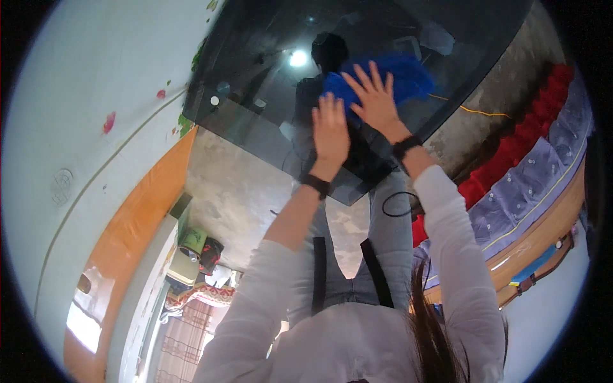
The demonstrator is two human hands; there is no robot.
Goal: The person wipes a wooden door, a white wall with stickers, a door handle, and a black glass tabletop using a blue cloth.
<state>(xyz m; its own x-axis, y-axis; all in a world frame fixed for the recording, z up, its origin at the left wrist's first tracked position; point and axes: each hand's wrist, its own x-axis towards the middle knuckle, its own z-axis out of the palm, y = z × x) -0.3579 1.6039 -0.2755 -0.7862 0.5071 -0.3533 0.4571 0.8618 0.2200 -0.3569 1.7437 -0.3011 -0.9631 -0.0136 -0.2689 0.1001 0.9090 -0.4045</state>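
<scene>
A blue, thin, crumpled piece of material (408, 75), cloth or plastic film, lies on a dark glass tabletop (249, 137). My right hand (377, 107) is spread flat over its near part, palm down. Beside it, my left hand (331, 133) has its fingers stretched forward, with the tips at the blue material's left edge. Both hands look laid on it rather than gripping. Black bands circle both wrists. The glass mirrors a bright light and a dark silhouette.
A pale wall (83, 96) with an orange lower panel (137, 233) runs along the left. To the right stands a bed with a red cover (511, 137) and a lavender sheet (520, 185). A yellow cord (483, 112) lies on the floor near the tabletop's right edge.
</scene>
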